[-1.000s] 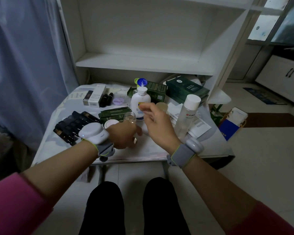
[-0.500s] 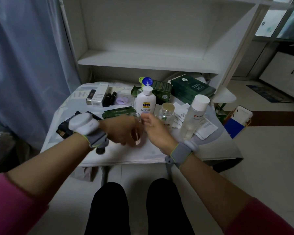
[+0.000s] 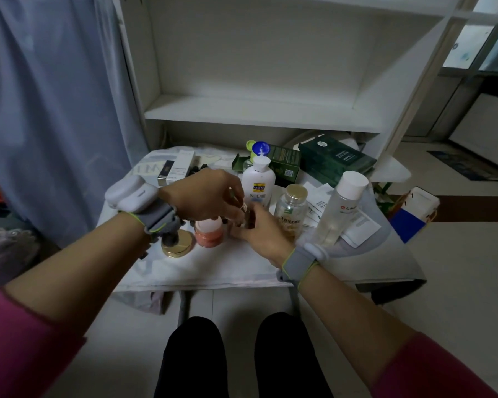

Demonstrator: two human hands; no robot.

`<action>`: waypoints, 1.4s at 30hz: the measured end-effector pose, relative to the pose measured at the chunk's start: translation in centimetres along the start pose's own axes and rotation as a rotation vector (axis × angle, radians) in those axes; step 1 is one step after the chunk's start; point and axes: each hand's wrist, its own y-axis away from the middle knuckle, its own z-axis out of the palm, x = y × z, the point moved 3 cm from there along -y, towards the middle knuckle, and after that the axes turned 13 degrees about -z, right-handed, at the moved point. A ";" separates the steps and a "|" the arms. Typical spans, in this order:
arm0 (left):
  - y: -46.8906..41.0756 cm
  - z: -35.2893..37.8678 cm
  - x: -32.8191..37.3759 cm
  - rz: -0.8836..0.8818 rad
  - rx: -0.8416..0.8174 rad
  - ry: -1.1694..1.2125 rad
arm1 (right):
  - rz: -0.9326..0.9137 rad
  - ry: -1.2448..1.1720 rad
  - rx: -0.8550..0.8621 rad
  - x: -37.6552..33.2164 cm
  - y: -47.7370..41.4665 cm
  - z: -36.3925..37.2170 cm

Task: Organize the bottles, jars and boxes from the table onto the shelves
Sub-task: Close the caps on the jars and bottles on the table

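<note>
My left hand (image 3: 204, 196) reaches in from the left and its curled fingers hold the top of a small glass bottle (image 3: 245, 216) just above the table (image 3: 213, 268). My right hand (image 3: 260, 235) comes from below and its fingers wrap the bottle's lower part; motion blur hides the exact grip. Right behind stand a white lotion bottle (image 3: 258, 183), a gold-capped clear jar (image 3: 291, 209) and a tall clear bottle with a white cap (image 3: 342, 209). A pink jar with a white lid (image 3: 209, 234) sits under my left hand. The white shelf (image 3: 256, 114) above the table is bare.
A round gold lid (image 3: 176, 246) lies under my left wrist. Green boxes (image 3: 337, 163) and a blue-capped bottle (image 3: 261, 147) crowd the table's back, a white box (image 3: 179, 168) is back left, paper sachets (image 3: 316, 206) at right. A blue curtain (image 3: 55, 110) hangs left.
My right hand dropped from near the gold-capped jar onto the small glass bottle. My left hand rose a little with the bottle, uncovering the pink jar and gold lid.
</note>
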 end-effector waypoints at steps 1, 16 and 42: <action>0.0 -0.1 0.0 -0.001 0.019 0.001 | -0.008 0.003 0.007 0.0 0.1 0.0; 0.2 -0.7 0.6 -0.073 0.140 -0.050 | -0.282 0.272 0.108 -2.1 1.5 -1.2; 1.4 -0.2 1.3 -0.073 -0.047 -0.012 | -0.370 0.520 0.143 -3.4 3.4 -1.4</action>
